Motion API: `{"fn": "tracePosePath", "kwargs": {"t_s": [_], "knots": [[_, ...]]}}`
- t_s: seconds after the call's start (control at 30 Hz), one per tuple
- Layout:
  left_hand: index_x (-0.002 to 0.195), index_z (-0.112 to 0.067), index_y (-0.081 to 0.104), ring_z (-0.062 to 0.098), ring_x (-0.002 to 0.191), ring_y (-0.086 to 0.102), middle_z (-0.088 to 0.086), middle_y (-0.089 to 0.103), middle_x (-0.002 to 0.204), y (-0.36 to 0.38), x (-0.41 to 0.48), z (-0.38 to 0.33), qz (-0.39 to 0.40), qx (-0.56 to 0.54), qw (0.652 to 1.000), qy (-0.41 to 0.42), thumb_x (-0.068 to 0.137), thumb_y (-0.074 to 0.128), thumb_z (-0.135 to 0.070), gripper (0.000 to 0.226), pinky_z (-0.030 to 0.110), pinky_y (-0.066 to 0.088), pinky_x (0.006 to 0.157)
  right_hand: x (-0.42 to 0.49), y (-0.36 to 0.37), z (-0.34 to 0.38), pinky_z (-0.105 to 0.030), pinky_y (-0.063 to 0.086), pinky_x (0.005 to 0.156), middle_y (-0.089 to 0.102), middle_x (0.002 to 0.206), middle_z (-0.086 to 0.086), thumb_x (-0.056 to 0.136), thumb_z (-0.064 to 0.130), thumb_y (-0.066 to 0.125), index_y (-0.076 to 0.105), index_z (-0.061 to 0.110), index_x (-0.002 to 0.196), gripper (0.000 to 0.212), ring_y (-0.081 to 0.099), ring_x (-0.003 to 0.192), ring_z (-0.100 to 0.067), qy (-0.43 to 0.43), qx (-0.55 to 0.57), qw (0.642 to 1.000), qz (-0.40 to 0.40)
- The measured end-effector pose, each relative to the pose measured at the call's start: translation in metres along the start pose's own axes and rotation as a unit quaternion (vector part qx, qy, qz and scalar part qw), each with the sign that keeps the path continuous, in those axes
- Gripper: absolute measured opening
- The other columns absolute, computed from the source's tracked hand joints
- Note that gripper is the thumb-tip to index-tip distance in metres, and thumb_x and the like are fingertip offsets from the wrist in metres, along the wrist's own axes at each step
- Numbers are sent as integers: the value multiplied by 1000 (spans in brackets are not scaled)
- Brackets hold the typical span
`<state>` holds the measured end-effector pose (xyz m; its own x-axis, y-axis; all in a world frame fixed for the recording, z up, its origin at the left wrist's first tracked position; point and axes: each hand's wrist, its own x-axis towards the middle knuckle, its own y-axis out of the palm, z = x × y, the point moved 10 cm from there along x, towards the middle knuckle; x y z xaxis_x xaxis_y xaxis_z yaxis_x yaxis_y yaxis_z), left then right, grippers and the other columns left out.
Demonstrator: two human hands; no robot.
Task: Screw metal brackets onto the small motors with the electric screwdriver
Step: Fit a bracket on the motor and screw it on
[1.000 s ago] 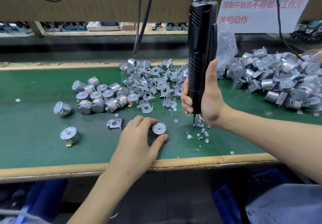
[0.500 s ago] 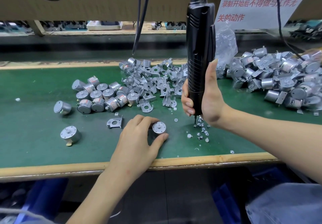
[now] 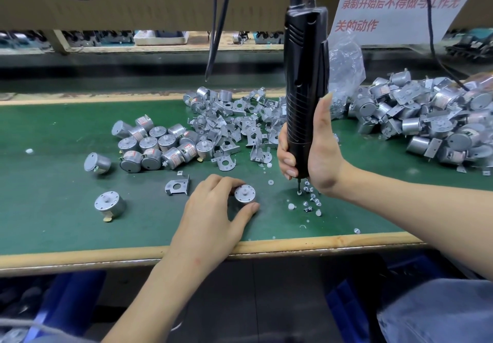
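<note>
At your bench (image 3: 53, 222), your left hand (image 3: 210, 209) grips a motor (image 3: 245, 193) near the front edge; a lone bracket (image 3: 178, 186) lies near it at nine o'clock, a second motor (image 3: 109, 204) farther out the same way. At three o'clock your right hand (image 3: 320, 150) holds the electric screwdriver (image 3: 304, 89) upright, tip down among loose screws (image 3: 310, 201). Behind, a motor cluster (image 3: 157, 145) sits at ten, the bracket pile (image 3: 234, 121) at twelve, bracketed motors (image 3: 426, 121) heaped at two.

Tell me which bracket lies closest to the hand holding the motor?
The lone bracket, just left of the left hand. It lies by itself on the mat; the other loose brackets are piled farther back.
</note>
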<state>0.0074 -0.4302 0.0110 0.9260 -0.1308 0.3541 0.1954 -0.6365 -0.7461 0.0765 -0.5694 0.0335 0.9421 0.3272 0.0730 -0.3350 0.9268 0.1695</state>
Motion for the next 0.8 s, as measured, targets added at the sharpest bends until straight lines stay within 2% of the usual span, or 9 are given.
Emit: {"fn": "tracePosePath", "kwargs": {"t_s": [0.8], "knots": [[105, -23, 65, 10, 86, 51, -13, 53, 95, 0, 0, 2, -5, 4, 1000, -8, 81, 76, -42, 33, 27, 43, 82, -2, -7, 1, -23, 35, 44, 41, 45, -2, 23, 106, 50, 49, 17, 54, 94, 34, 35, -18, 0, 1, 1000, -3]]}}
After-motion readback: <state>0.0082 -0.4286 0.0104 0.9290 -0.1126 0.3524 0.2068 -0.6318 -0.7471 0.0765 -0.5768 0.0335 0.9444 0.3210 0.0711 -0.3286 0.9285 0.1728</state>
